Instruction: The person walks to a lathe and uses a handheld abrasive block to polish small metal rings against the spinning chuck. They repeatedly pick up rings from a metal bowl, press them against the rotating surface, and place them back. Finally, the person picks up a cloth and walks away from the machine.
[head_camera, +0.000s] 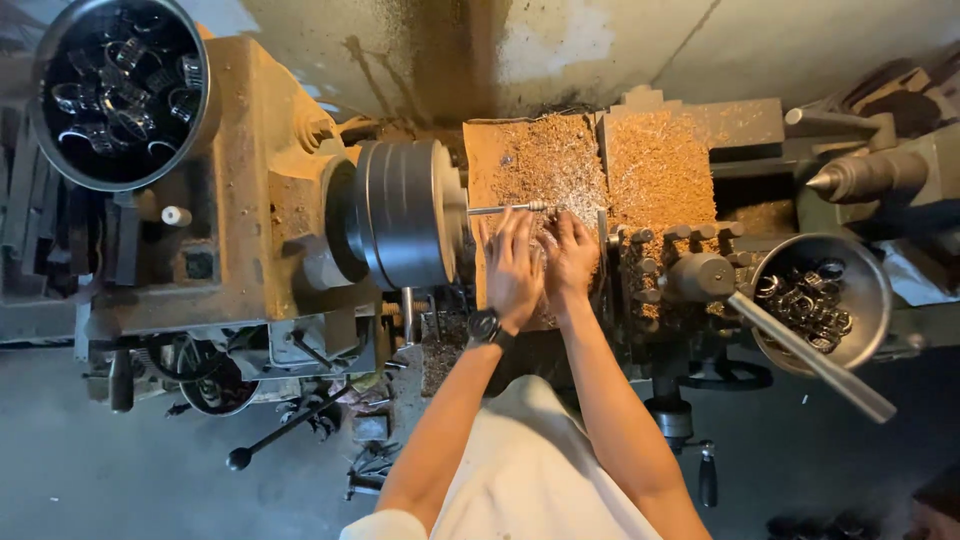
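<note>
1. Rust-brown lathe (250, 150) fills the view, w/ headstock far to the left of both sets of fingers and bed running out to their right.
2. Grey steel chuck (400, 212) sits just left of the left fingertips, close but not touching.
3. Brass-coloured swarf (600, 160) heaped over the carriage, directly beyond and under the fingers of both hands.
4. Big dark pan (118, 92) on top of the headstock, well off to the upper left of the fingers, holding shiny metal rings.
5. Smaller metal bowl (862, 290) w/ more rings, well to the right of the right fingers; a long handle (815, 360) lies across it.
6. Tailstock centre (850, 178), pointed, far right and beyond the fingers.
7. Left hand (512, 265): fingers flat, spread a little, palm down on the swarf; watch (485, 325) on the wrist. No object seen clamped in it.
8. Right hand (570, 255): right beside the left, touching or nearly so, fingers slightly curled down into the chips. Can't tell if anything is pinched under them.
9. Thin steel rod (510, 208) sticks out of the chuck, just past the left fingertips; contact can't be made out.
</note>
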